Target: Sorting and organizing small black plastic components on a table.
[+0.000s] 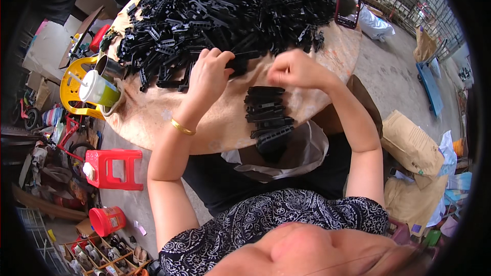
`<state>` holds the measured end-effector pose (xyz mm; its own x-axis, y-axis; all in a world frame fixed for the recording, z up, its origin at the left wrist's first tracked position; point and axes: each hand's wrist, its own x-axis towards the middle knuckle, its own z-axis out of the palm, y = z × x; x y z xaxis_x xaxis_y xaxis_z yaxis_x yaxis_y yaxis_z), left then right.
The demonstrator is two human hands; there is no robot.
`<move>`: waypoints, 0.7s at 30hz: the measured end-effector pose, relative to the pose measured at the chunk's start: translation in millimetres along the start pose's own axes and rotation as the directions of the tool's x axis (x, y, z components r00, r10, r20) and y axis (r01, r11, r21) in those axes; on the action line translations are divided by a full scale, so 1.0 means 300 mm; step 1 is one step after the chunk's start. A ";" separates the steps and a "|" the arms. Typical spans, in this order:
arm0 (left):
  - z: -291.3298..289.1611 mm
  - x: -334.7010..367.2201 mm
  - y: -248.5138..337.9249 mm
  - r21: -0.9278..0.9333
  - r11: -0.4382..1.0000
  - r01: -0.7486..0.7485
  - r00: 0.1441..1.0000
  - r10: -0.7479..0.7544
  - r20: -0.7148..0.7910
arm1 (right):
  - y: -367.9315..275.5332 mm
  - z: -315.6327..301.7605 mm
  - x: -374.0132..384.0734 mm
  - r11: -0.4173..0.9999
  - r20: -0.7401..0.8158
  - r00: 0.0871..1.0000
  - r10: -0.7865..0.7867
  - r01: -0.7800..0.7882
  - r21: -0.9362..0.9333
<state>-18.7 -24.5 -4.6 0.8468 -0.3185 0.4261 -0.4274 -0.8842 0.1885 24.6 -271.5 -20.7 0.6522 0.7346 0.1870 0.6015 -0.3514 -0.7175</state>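
Observation:
A large heap of black plastic pieces (220, 15) covers the far part of a round table with a peach-coloured cloth (204, 128). At the heap's near edge, my left hand (210, 71) has its fingers bent, with a black plastic piece (245, 59) at the thumb and forefinger. My right hand (295, 69) is closed and a little blurred, just above the cloth; its fingertips are hidden, so what it holds cannot be made out. Nearer to me, below the right hand, several similar pieces lie side by side in a row (267, 110) reaching the table edge.
An open white bag (302, 156) sits at my lap under the edge. Left of the table are a drink cup (99, 89) with a straw, a yellow chair (71, 87), a red stool (120, 168) and a red bucket (107, 220). A phone (349, 2) stands at the far right.

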 end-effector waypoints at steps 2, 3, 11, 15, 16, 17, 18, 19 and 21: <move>0.024 0.003 0.019 -0.006 0.999 -0.040 0.998 0.039 -0.043 | 0.024 0.007 0.034 0.942 -0.369 0.917 -0.153 0.023 -0.335; 0.034 0.005 0.030 -0.021 0.998 -0.053 0.997 0.051 -0.056 | 0.042 0.007 0.049 0.862 -0.358 0.907 -0.223 0.012 -0.506; 0.037 0.013 0.056 -0.025 0.993 -0.117 0.945 0.103 -0.310 | 0.020 0.022 0.058 0.661 -0.151 0.980 -0.133 -0.026 -0.750; 0.016 0.020 0.048 -0.454 0.876 0.161 0.916 -0.304 -0.263 | 0.052 -0.006 0.029 0.598 -0.104 0.948 -0.301 0.103 -0.795; 0.013 0.022 0.044 -0.577 0.759 0.300 0.890 -0.440 -0.116 | 0.065 -0.011 0.028 0.557 -0.088 0.928 -0.361 0.139 -0.819; 0.015 0.024 0.046 -0.721 0.626 0.298 0.887 -0.461 -0.033 | 0.075 -0.016 0.022 0.636 -0.153 0.904 -0.400 0.153 -0.756; 0.018 0.021 0.045 -0.834 0.466 0.297 0.883 -0.467 0.053 | 0.070 -0.022 0.022 0.708 -0.220 0.875 -0.432 0.177 -0.684; 0.021 0.020 0.043 -0.912 0.287 0.293 0.880 -0.455 0.139 | 0.062 -0.029 0.020 0.769 -0.289 0.843 -0.454 0.207 -0.605; 0.027 0.021 0.033 -0.911 0.179 0.372 0.865 -0.423 0.271 | 0.031 -0.025 0.022 0.874 -0.404 0.826 -0.393 0.200 -0.443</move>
<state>-15.1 -38.1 -7.4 0.9988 0.0057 0.0496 -0.0497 0.0338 0.9982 37.9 -274.3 -21.0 0.4885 0.5105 0.7077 0.8603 -0.4172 -0.2929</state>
